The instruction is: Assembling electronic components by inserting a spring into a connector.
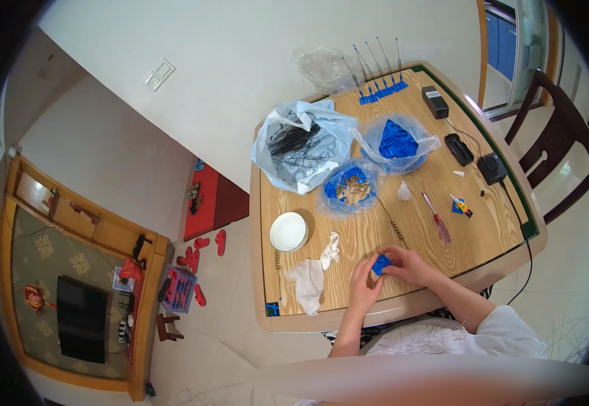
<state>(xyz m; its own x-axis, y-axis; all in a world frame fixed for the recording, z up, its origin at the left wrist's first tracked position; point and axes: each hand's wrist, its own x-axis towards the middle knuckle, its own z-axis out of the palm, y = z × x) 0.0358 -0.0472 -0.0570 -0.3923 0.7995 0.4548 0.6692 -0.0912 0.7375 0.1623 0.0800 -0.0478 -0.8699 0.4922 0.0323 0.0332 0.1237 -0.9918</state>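
Small blue plastic part [380, 264] pinched between my two hands at near edge of wooden table [484, 230]. My left hand [364, 277] curled shut on its left side, my right hand [409, 264] closed over its right — part sits between fingertips. White cloth [311, 277] just left, red-handled screwdriver [438, 220] beyond.

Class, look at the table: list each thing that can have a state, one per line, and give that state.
small blue part: held between both hands
left hand: gripping the part
right hand: gripping the part
grey plastic bag: open
white bowl: upright
red-handled screwdriver: lying flat, untouched
white cloth: crumpled
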